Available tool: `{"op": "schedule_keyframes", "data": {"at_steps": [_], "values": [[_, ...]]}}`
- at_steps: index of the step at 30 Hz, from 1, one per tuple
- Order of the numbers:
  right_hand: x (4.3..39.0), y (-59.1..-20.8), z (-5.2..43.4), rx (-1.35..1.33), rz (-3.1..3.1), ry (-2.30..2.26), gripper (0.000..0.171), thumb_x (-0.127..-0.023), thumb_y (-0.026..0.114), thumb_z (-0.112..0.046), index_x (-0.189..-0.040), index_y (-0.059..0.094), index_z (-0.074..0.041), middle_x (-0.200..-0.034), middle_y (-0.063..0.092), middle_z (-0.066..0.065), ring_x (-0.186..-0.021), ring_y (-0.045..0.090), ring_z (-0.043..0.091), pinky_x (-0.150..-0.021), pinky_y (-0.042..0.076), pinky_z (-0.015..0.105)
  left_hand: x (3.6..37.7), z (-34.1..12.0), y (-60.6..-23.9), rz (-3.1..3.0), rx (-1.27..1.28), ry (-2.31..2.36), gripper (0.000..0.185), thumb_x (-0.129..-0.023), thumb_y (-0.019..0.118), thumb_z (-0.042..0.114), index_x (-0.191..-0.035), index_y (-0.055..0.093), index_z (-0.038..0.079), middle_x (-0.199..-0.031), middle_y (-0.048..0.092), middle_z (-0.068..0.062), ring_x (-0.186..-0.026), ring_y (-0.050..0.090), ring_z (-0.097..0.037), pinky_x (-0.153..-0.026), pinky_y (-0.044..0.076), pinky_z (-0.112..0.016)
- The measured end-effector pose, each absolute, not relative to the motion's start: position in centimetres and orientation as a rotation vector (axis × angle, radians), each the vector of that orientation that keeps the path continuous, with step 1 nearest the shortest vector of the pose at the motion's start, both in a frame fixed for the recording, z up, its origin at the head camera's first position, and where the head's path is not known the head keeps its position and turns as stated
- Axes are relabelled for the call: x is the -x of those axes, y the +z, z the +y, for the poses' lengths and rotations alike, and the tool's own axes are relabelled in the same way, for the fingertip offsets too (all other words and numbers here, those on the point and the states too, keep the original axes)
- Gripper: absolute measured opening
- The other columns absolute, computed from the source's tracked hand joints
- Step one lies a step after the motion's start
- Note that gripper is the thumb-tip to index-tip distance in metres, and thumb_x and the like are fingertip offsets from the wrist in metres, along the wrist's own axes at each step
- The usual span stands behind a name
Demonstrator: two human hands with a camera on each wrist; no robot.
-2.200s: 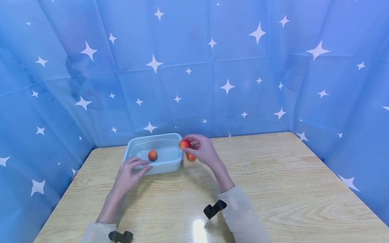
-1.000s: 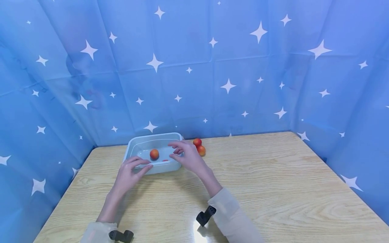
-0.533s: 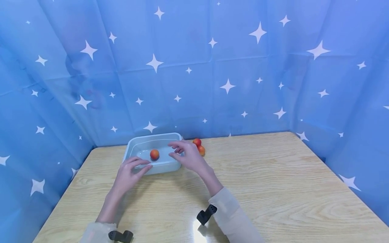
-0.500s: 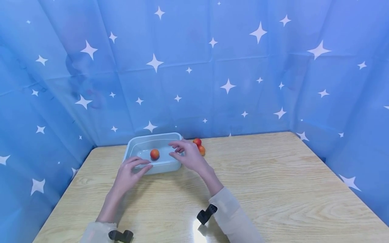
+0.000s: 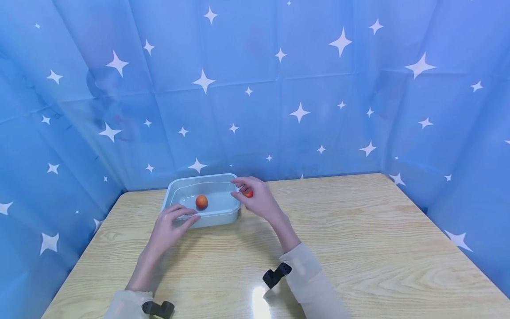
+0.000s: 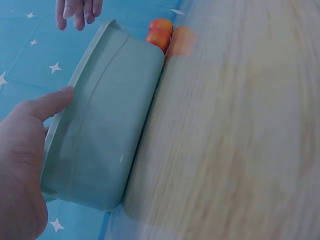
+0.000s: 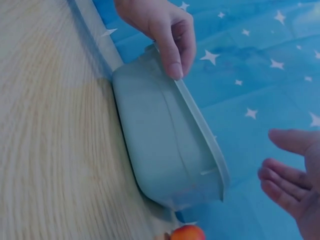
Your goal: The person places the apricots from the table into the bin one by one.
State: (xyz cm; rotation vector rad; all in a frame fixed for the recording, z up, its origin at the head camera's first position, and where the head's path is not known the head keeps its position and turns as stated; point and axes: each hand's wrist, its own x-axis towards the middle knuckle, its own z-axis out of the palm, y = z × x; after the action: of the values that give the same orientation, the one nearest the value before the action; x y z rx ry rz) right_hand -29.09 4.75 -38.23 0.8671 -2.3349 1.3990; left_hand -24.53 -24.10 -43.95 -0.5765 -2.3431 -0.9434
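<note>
A pale blue-green plastic box [image 5: 219, 219] stands at the back left of the table with one red-orange, apple-like fruit [image 5: 201, 202] visible inside. My left hand [image 5: 170, 227] pinches the box's front rim; its thumb [image 6: 60, 99] lies along the outside, the fingers mostly hidden behind the rim. My right hand [image 5: 260, 198] hovers at the box's right end, thumb and fingers apart and holding nothing. Part of a red fruit [image 5: 249, 194] shows behind that hand. Two fruits [image 6: 158, 39] sit close together past the box's end in the left wrist view.
The wood-grain table [image 5: 338, 248] stretches forward and to the right of the box. A blue curtain [image 5: 255, 110] with white stars hangs right behind the table's back edge and at both sides. Black wrist cameras [image 5: 276, 275] sit at the sleeves.
My right hand carried a fruit over the box's right rim and let it go inside, where the front wall now hides it. The hand has since drawn back rightward. My left hand stays put.
</note>
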Motion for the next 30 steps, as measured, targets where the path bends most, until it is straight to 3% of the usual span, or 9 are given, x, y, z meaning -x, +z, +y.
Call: {"op": "schedule_keyframes", "data": {"at_steps": [7,23,30], "values": [[29.4,-38.1,5.6,-0.837,-2.353,1.43,0.032,-0.093,0.075,-0.014,-0.123,0.07,-0.005,-0.109,0.068,0.016,-0.09,0.065,0.022,-0.082,0.056,0.04,24.7,-24.1,-44.1,-2.331,0.59,-0.947,0.014,-0.082,0.085,0.016,-0.095,0.08,0.014,-0.09,0.069,0.008,-0.091,0.063,-0.015,-0.082,0.046,-0.026],[30.4,-38.5,8.1,-0.7,-2.319,1.444,0.03,-0.093,0.074,-0.016,-0.121,0.071,-0.007,-0.108,0.069,0.01,-0.092,0.065,0.023,-0.084,0.055,0.043,24.7,-24.2,-44.0,-2.34,0.583,-0.927,0.015,-0.082,0.085,0.016,-0.095,0.08,0.013,-0.09,0.069,0.008,-0.091,0.062,-0.014,-0.083,0.046,-0.029],[30.7,-39.1,8.8,-0.669,-2.321,1.457,0.03,-0.093,0.075,-0.016,-0.12,0.071,-0.004,-0.107,0.069,0.014,-0.098,0.064,0.035,-0.089,0.053,0.05,24.6,-24.2,-44.2,-2.332,0.597,-0.927,0.015,-0.082,0.085,0.015,-0.095,0.08,0.013,-0.091,0.069,0.008,-0.091,0.062,-0.014,-0.083,0.046,-0.026]]}}
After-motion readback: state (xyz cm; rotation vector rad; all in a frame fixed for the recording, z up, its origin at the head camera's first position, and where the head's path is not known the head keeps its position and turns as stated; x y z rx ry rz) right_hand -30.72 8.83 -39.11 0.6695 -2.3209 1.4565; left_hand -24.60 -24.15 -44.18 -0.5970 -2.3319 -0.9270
